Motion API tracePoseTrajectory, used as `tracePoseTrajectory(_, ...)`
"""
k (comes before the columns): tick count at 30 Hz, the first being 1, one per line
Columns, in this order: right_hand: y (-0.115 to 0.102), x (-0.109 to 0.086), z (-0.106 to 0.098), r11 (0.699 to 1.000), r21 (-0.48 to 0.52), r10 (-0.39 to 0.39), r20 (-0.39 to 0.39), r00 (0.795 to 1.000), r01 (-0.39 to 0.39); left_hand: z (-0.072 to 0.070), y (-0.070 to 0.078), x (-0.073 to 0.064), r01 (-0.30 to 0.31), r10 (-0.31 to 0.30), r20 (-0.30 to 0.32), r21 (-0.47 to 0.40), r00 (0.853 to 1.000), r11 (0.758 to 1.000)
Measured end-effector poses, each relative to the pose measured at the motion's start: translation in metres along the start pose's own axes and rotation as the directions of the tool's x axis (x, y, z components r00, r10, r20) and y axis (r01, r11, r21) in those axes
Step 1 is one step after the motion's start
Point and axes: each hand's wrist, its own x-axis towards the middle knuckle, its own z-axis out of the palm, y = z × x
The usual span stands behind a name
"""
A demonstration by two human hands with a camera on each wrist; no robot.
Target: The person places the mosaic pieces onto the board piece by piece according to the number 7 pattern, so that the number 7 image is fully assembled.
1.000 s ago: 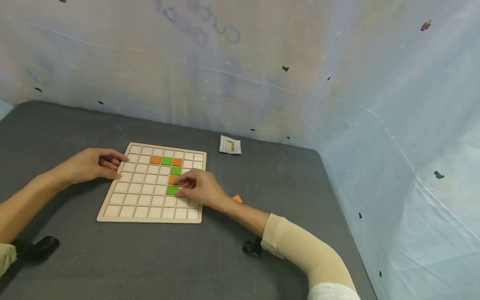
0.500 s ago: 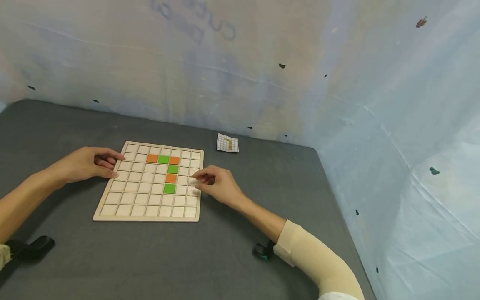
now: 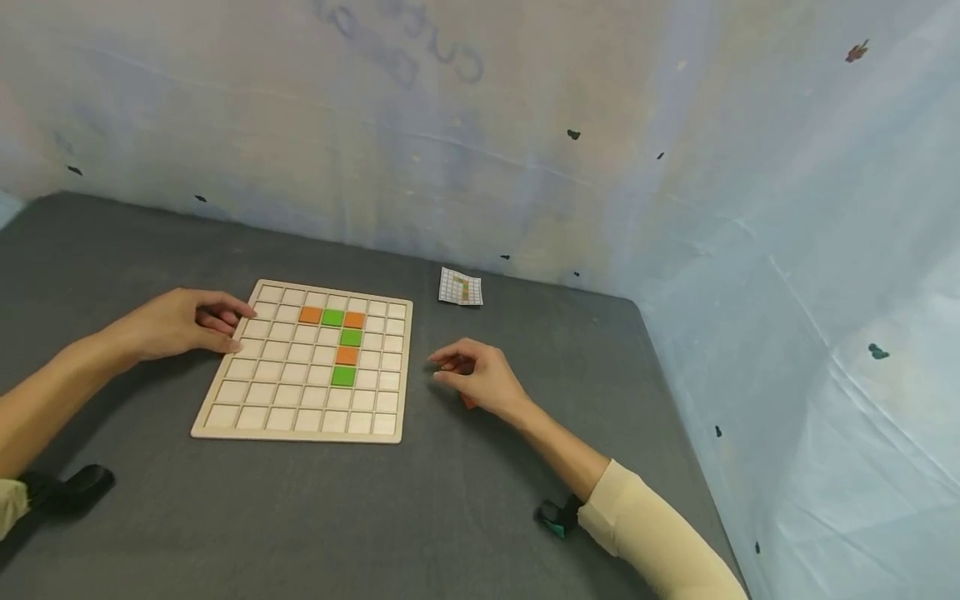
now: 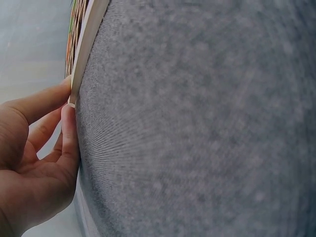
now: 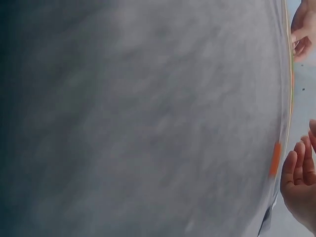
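A pale wooden grid board [image 3: 285,393] lies on the dark table. Orange and green tiles [image 3: 343,377] fill a short row and a column below its right end. My left hand [image 3: 180,323] holds the board's left edge with thumb and index finger; the left wrist view shows the fingertips at the pale rim [image 4: 88,42]. To the right of the board, my right hand [image 3: 480,375] hovers with fingers loosely bent and a gap between thumb and fingertips. Partly hidden beneath it is a loose orange tile [image 3: 468,402], which also shows in the right wrist view [image 5: 275,159].
A small creased card [image 3: 461,287] printed with a grid and coloured squares lies at the back, right of the board. A pale cloth [image 3: 525,167] hangs behind the table and on its right. Dark straps [image 3: 553,518] are on both forearms.
My right hand has left the tile column and moved right, off the board and above the loose orange tile. My left hand has stayed at the board's left edge.
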Motion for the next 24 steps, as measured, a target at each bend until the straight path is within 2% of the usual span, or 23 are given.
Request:
tracePoseTrajectory(2, -0.004, -0.005, -0.005, 1.0, -0.014, 0.013, 0.0, 1.0, -0.013, 0.001, 0.0, 0.0, -0.005, 0.005, -0.004, 0.005, 1.0, 1.0)
tracePoseTrajectory(9, 0.042, -0.014, -0.014, 0.995, -0.078, 0.067, -0.006, 0.998, -0.067, 0.001, 0.0, 0.0, -0.009, 0.009, -0.011, 0.026, 1.0, 1.0)
tracePoseTrajectory(17, 0.052, -0.031, -0.026, 0.992, -0.081, 0.099, 0.056, 0.993, -0.094, 0.001, 0.002, -0.001, -0.007, 0.007, -0.008, 0.025, 1.0, 1.0)
tracePoseTrajectory(24, 0.056, -0.038, -0.033, 0.995, -0.094, 0.048, 0.114, 0.992, -0.037, 0.001, 0.003, 0.001, -0.011, 0.011, -0.013, 0.032, 1.0, 0.999)
